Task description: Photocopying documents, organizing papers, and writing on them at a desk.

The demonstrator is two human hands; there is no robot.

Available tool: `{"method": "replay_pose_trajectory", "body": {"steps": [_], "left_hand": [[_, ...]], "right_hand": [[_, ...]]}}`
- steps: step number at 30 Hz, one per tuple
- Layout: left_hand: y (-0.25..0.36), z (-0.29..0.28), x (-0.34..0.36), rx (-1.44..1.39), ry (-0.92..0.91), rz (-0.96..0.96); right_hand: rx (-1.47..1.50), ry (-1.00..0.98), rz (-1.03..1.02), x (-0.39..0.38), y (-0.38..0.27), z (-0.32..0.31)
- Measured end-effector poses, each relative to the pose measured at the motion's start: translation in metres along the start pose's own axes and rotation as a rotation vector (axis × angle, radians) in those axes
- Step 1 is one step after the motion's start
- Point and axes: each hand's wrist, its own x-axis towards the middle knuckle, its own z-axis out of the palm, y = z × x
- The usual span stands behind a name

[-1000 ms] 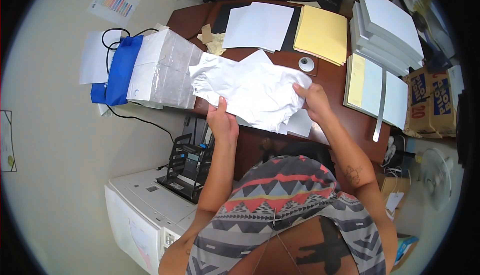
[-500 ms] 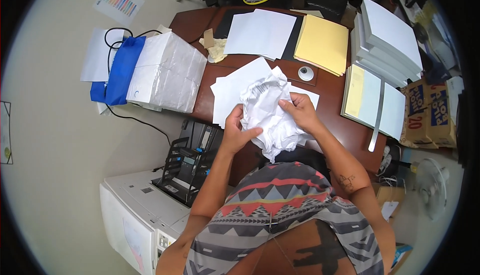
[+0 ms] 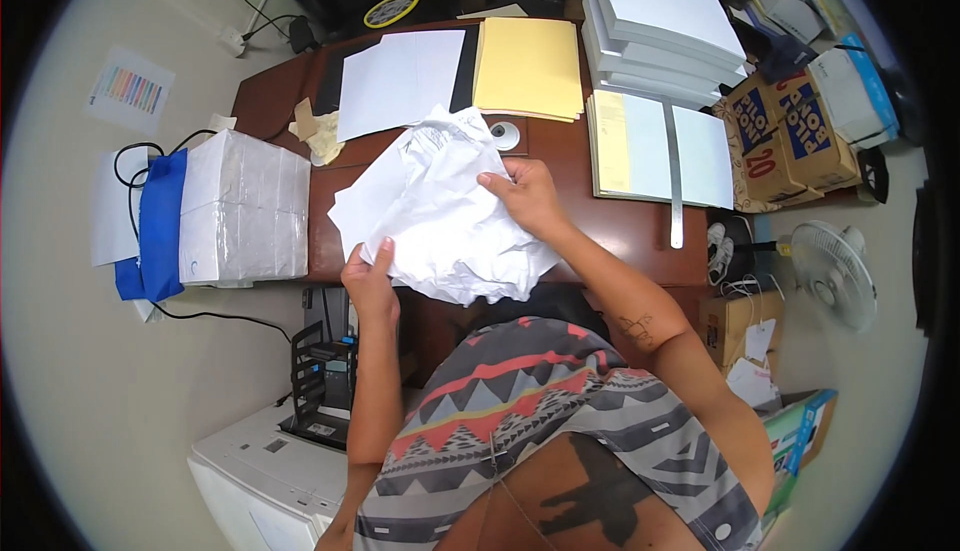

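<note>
Head view — crumpled white paper [image 3: 440, 216] on near side of yellow stack [image 3: 528, 66]; left hand [image 3: 370, 286] and right hand [image 3: 532, 196] pinch it, thumbs uppermost — metal strip [image 3: 674, 171] near-right of stack.

Left hand [image 3: 371, 285], right hand [image 3: 531, 198], both holding crumpled paper [image 3: 446, 219]

This looks like an office: a brown counter [image 3: 630, 241] carries white sheets [image 3: 405, 76] at eleven o'clock, thick paper stacks [image 3: 665, 11] at one and a metal ruler [image 3: 674, 176] at two; a copier-like machine [image 3: 258, 458] stands at half past seven.
</note>
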Motion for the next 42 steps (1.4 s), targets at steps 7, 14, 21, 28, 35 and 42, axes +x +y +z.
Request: {"method": "replay_pose_trajectory", "body": {"steps": [7,14,21,28,35,42], "left_hand": [[-0.035,0.035,-0.013,-0.330,-0.199,-0.276],[-0.031,0.014,-0.025,-0.592,-0.375,-0.436],[-0.022,0.003,-0.015,-0.579,-0.493,-0.418],[-0.059,-0.012,-0.019,-0.569,-0.532,-0.539],[-0.028,0.012,-0.011,-0.953,-0.653,-0.409],[-0.018,0.017,0.017,-0.837,-0.327,-0.636]], "right_hand": [[-0.093,0.318,-0.053,-0.009,0.045,-0.003],[0.559,-0.010,0.204,-0.023,0.029,-0.002],[0.842,-0.341,0.456,-0.032,0.008,-0.025],[0.589,-0.580,0.413,-0.038,-0.040,-0.005],[0.698,-0.560,0.502,-0.019,-0.001,-0.004],[0.462,-0.443,0.354,0.035,0.024,-0.022]]}}
